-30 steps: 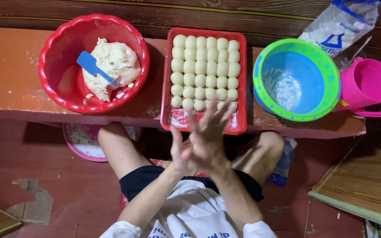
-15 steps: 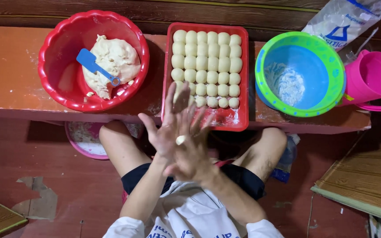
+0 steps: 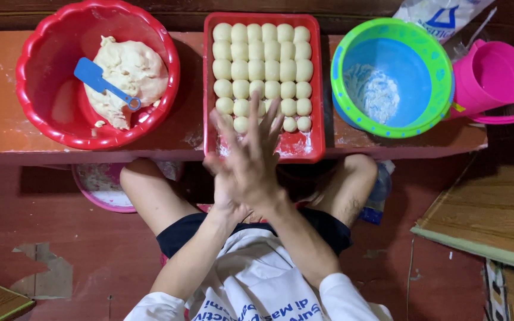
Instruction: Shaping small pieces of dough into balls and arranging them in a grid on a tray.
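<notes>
Your two hands were pressed palm to palm over your lap, just in front of the near edge of the desk. Your right hand lay on top with its fingers spread and pointing away from you toward the red tray; your left hand sat underneath it, mostly hidden, only its heel and thumb side showing. Neither hand was clenched: both were flat and open against each other. Whether a piece of dough sat between the palms, you could not have told from this view, since the upper hand covered the gap.

The dough balls lay directly ahead of your fingertips, packed in neat rows in the tray. The tray's long axis ran straight away from you, so the rows filled it from the far end toward you, and the nearest strip, dusted with flour, was bare just beyond your fingers. Your right hand's fingertips overlapped the closest row in the picture, so that hand was the nearer one to the tray.

The dough lump sat off to your left in the red bowl, with a blue scraper resting on it. To your right stood a green-rimmed blue bowl holding a little flour, and beyond it a pink jug.
</notes>
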